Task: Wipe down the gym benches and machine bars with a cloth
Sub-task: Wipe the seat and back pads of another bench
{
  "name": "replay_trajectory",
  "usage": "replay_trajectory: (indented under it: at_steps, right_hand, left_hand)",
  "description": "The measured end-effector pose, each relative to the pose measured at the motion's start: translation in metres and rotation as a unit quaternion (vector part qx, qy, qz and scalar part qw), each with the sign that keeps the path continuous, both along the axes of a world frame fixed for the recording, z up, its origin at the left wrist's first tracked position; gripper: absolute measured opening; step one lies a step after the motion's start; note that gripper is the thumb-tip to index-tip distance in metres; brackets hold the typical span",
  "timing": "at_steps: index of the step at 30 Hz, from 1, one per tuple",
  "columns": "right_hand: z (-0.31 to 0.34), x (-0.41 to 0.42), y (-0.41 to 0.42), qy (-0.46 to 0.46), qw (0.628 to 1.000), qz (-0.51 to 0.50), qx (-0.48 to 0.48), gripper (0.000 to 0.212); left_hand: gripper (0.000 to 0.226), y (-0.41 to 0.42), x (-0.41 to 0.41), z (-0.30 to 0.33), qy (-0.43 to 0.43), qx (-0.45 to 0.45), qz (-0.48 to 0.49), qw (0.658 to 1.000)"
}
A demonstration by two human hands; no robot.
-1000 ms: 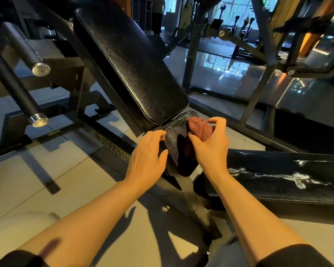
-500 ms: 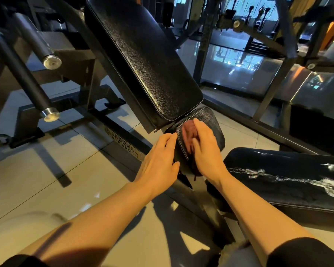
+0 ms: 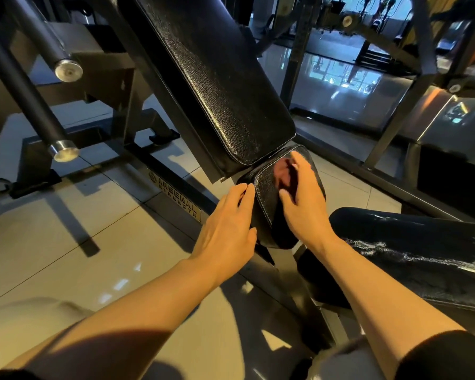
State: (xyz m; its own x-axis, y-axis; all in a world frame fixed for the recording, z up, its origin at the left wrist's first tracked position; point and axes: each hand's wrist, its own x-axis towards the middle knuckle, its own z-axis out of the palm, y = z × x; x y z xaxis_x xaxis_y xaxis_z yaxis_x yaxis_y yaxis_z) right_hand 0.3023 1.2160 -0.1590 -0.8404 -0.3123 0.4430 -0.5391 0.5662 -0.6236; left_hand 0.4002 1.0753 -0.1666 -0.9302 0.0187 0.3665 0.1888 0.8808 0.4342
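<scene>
Right hand, fingers straight and together, pressing red cloth flat on small seat pad below backrest. Left hand, fingers extended, resting against pad's left edge.

Gym floor in low, warm light

Pale square floor tiles carry long dark shadows and patches of sun. At the far side a glossy floor reflects bright windows, and dark equipment frames stand before it.

Blk pebbled seat pad; maroon cloth
</scene>
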Motion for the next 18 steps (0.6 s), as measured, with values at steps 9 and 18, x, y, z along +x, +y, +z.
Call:
replay_trajectory:
  at_steps: [9,18]
  right_hand:
    - [0.009,-0.01,-0.012,0.078,0.995,-0.038,0.045,0.051]
    - [0.021,-0.019,-0.009,0.088,0.986,-0.024,0.137,0.047]
  left_hand:
    - [0.077,-0.004,0.001,-0.002,0.003,-0.029,0.001,1.0]
    - [0.075,-0.005,-0.001,-0.002,0.007,-0.03,0.006,0.999]
